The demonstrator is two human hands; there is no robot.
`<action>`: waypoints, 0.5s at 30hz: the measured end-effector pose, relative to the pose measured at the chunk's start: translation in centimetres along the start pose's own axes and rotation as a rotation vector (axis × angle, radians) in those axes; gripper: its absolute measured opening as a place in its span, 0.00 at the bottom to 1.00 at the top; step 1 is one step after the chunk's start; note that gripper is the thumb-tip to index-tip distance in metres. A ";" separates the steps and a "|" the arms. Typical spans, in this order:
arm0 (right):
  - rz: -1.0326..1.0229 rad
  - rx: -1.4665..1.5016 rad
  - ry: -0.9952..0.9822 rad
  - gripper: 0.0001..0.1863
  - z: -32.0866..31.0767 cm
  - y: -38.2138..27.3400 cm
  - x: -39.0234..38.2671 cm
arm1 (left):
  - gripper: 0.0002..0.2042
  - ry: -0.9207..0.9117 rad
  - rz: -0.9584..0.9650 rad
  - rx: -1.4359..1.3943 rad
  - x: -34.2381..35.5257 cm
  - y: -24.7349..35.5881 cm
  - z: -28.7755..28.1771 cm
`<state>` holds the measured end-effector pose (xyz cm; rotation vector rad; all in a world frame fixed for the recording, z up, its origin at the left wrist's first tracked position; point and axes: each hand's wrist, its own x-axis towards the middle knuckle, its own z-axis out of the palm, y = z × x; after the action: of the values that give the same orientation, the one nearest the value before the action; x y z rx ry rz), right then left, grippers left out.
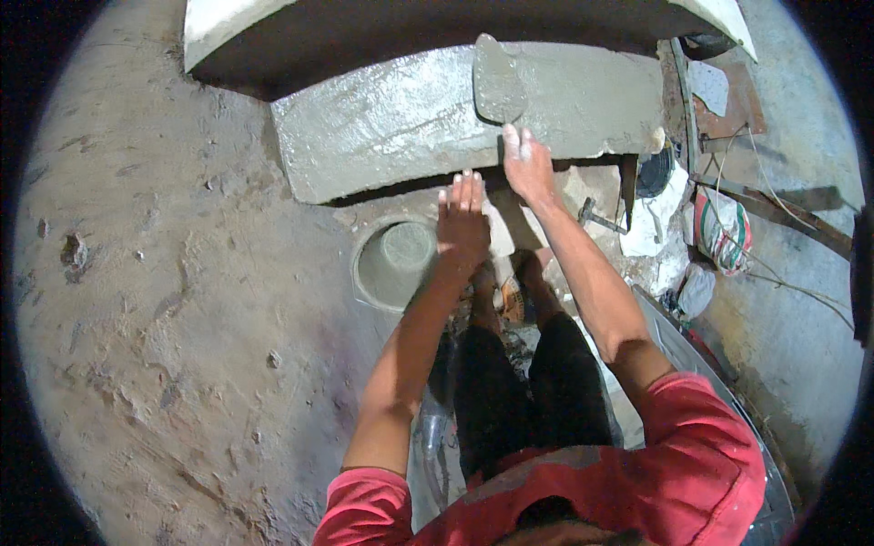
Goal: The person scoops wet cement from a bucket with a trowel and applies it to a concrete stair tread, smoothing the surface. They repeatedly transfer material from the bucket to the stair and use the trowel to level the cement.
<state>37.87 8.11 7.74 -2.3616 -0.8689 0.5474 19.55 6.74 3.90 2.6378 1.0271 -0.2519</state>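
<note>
My right hand (528, 164) is closed on the handle of a trowel, whose cement-smeared blade (499, 80) lies flat on a long, wet grey plastered slab (373, 114). My left hand (462, 223) is just below the slab's near edge, fingers stretched out and side by side; whether it touches anything cannot be told. Below and left of that hand is a round bucket (408, 241) with grey cement mix in it. My feet are below, partly hidden by my arms.
A dark, white-edged ledge (455, 20) overhangs the slab. A hammer (592, 217), a black container (654, 173), a striped sack (721, 235), cables and planks lie at the right. A rough grey surface (155, 300) spreads across the left.
</note>
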 end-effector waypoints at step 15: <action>0.085 -0.233 -0.370 0.22 -2.2 19.1 -16.5 | 0.41 0.068 -0.051 -0.180 0.7 0.2 -4.5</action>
<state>36.11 -16.12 0.39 -2.5601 -1.0437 0.9887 20.44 8.60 7.98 2.4761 1.0860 -0.0773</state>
